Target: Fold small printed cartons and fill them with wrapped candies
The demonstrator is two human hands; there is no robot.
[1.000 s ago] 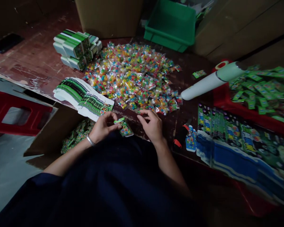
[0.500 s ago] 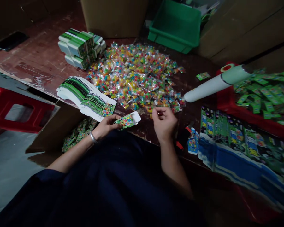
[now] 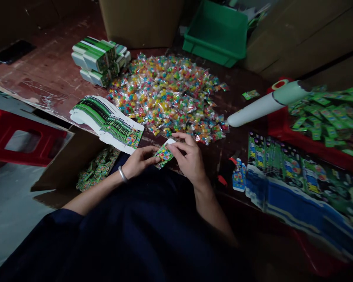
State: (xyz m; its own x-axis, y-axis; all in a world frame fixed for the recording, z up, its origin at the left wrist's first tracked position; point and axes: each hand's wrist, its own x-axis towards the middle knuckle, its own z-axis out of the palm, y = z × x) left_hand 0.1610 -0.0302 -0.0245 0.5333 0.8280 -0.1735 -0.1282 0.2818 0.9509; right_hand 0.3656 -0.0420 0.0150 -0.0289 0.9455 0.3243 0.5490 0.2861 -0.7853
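My left hand (image 3: 142, 160) pinches a small green printed candy box (image 3: 164, 155) between thumb and fingers, just in front of the table edge. At the box's upper end, where a white flap shows, my right hand (image 3: 190, 156) has its thumb and fingers closed on the box. Whether a candy packet is between those fingers, I cannot make out. Beyond the hands lies a heap of clear packets of colourful candies (image 3: 167, 98). To the left, a fanned row of flat green cartons (image 3: 111, 121) rests on the table.
Bundled cartons (image 3: 97, 58) are stacked behind the row. A green bin (image 3: 214, 35) stands at the back. On the right are a white roll (image 3: 253, 109), a red crate (image 3: 300, 133) of green packs and printed sheets (image 3: 306, 188). Below left, a cardboard box (image 3: 61, 164) holds small packs.
My right hand has moved left and down from the heap's edge to the candy box. My left hand has shifted the box slightly right, and its white flap now shows less.
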